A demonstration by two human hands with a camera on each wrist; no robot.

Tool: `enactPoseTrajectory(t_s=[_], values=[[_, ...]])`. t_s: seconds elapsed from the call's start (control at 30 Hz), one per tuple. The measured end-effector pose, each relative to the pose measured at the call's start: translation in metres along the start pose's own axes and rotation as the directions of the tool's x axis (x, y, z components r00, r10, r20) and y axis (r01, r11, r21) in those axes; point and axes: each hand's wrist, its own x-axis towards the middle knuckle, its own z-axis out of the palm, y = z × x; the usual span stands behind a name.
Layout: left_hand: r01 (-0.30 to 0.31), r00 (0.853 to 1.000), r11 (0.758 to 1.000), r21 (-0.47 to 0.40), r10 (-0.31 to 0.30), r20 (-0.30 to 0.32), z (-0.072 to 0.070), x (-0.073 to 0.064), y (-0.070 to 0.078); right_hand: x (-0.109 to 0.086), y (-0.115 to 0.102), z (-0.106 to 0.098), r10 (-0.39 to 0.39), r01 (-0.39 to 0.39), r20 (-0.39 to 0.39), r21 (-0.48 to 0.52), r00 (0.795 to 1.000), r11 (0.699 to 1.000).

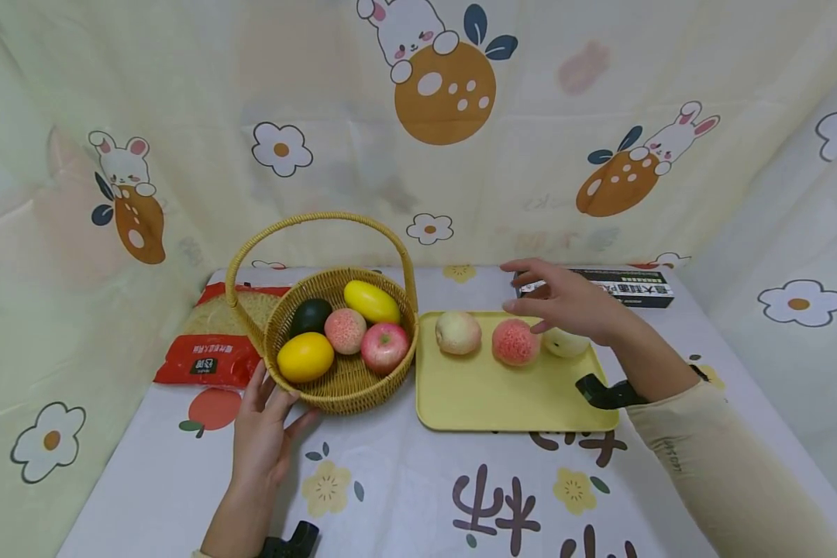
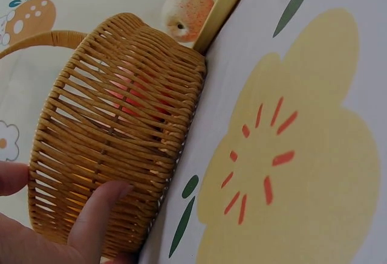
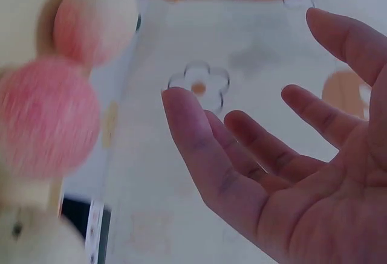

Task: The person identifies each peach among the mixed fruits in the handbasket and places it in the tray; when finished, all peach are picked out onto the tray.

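Touching bskt w/ L hand, thumb apart; holding R hand empty, w/ fingers spread, nr tray. Looking partway: seeing 5 fruits in bskt, 3 others on tray.

On my feed the right sleeve is plain cream-beige cloth, filling the lower right, with small dark lettering near its cuff that I can't read. I see a curved black fitting by the bare right hand, and another black piece at bottom left, below the bare left hand.
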Motion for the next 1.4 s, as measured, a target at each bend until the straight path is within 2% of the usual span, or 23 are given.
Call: enactPoseTrajectory(t_s=[0.2, 0.37, 0.63, 0.83, 1.03, 1.27, 1.4], values=[[0.007, 1.000, 1.000, 0.000, -0.007, -0.003, 0.000, 0.000, 0.001, 0.021, -0.035, 0.031, -0.098, 0.101, 0.083, -0.030, 0.992, 0.994], [0.001, 1.000, 1.000, -0.007, -0.001, 0.000, 0.000, 0.000, 0.001, 0.044, -0.065, 0.062, -0.171, 0.180, 0.150, -0.054, 0.974, 0.982], [0.008, 1.000, 1.000, -0.013, -0.008, 0.005, -0.001, 0.002, 0.000, 0.085, -0.101, 0.105, -0.292, 0.335, 0.233, -0.173, 0.927, 0.926], [0.002, 1.000, 1.000, -0.022, -0.002, 0.014, -0.002, 0.003, 0.000, 0.108, -0.115, 0.123, -0.284, 0.342, 0.260, -0.218, 0.923, 0.914], [0.002, 1.000, 1.000, -0.029, -0.002, 0.011, -0.002, 0.003, 0.001, 0.129, -0.117, 0.131, -0.275, 0.340, 0.259, -0.253, 0.926, 0.906], [0.019, 1.000, 0.999, -0.037, -0.019, 0.016, -0.001, 0.001, 0.002, 0.144, -0.116, 0.139, -0.245, 0.317, 0.270, -0.267, 0.931, 0.910], [0.015, 1.000, 0.999, -0.043, -0.014, 0.018, -0.001, 0.001, 0.002, 0.151, -0.116, 0.145, -0.257, 0.334, 0.278, -0.283, 0.926, 0.899]])
